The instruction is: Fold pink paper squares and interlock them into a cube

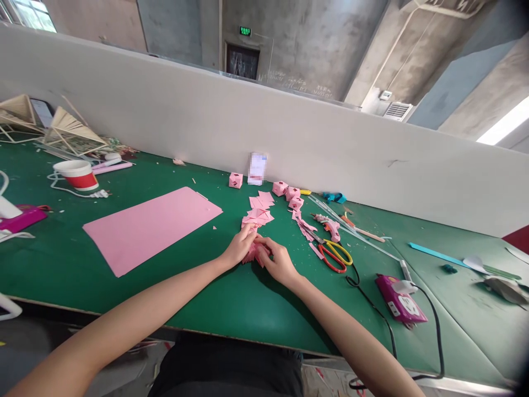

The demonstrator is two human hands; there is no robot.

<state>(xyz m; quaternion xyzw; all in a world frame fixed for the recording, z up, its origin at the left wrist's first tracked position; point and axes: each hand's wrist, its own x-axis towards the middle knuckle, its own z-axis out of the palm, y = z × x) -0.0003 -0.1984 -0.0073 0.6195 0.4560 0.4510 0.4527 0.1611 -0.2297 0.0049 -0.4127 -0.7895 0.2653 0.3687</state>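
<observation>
Both hands, left hand (239, 248) and right hand (279, 263), meet at the green counter (231, 303) centre, each grip pinching the small pink paper piece (257, 255) for steady folding, the pink squares (258, 212) stacked at twelve o'clock within reach.

four pink paper cubes (235, 180), one pink sheet (151, 226), one scissors (334, 254)
</observation>
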